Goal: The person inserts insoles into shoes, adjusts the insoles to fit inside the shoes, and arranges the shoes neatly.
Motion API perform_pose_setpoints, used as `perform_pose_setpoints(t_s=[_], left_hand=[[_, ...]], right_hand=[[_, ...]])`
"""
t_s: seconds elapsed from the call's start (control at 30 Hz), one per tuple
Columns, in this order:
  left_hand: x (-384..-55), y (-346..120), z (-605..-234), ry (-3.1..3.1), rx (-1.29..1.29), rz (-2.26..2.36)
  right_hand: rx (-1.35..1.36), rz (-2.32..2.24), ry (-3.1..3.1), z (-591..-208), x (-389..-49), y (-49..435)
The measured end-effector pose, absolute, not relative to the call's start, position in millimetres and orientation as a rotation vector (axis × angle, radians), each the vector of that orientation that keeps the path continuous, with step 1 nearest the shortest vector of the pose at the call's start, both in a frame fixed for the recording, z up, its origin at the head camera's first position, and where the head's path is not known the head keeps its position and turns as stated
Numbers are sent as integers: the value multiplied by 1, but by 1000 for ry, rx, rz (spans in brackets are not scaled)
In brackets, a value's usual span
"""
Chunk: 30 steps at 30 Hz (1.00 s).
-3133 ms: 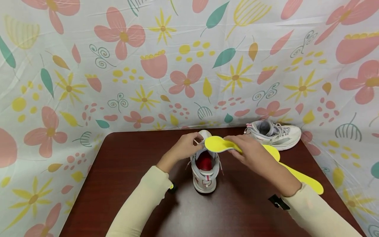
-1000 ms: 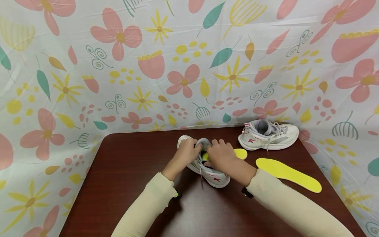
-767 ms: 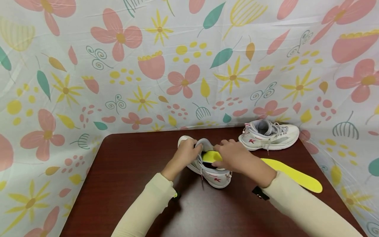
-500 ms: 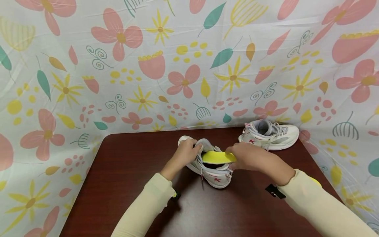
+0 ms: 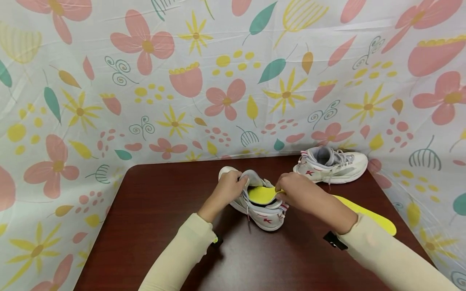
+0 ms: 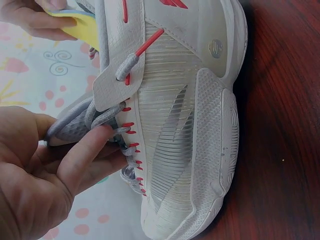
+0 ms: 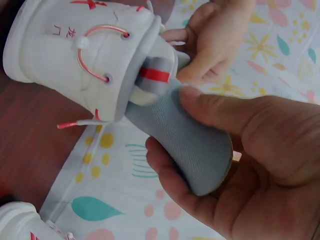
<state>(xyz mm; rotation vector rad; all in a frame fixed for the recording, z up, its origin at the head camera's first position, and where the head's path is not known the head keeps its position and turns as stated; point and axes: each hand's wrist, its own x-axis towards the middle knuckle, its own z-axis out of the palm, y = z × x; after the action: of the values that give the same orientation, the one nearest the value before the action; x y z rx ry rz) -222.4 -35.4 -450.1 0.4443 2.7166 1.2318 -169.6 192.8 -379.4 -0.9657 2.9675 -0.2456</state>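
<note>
A white sneaker (image 5: 262, 217) with red marks stands mid-table, its toe pointing back left. My left hand (image 5: 229, 188) pinches the grey tongue (image 5: 253, 177) at the collar; the left wrist view shows thumb and fingers there beside the laces. My right hand (image 5: 302, 192) pinches the heel end of a yellow insole (image 5: 260, 195), at the right edge of the opening. The insole's front part lies inside the sneaker, its tip hidden under the tongue. In the right wrist view the insole's grey ribbed underside (image 7: 187, 142) shows between thumb and fingers.
A second yellow insole (image 5: 371, 214) lies on the right of the dark wooden table (image 5: 164, 210), partly behind the right forearm. The matching sneaker (image 5: 338, 167) stands at the back right, close to the flowered cloth (image 5: 233, 81).
The sneaker has turned from pointing straight back to back left. The insole went from above it into its opening. My right hand shifted right to the heel end, then slightly left.
</note>
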Motion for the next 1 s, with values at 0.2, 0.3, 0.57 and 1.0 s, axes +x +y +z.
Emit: perform_pose_setpoints(t_s=[0.2,0.3,0.57,1.0], left_hand=[[-222,-36,-450,2711,442,1245],[-221,-36,-450,2706,443,1257],[-221,-36,-451,2686,447,1272],[-220,-37,-453,2698,443,1278]], right_hand=[[-906,-245,3061,-394,-168,182],[-866,-209,3083,-402,-169,175],[-743,-178,3082,-415,-178,156],[-592,-174,3011,-434,-192,131]])
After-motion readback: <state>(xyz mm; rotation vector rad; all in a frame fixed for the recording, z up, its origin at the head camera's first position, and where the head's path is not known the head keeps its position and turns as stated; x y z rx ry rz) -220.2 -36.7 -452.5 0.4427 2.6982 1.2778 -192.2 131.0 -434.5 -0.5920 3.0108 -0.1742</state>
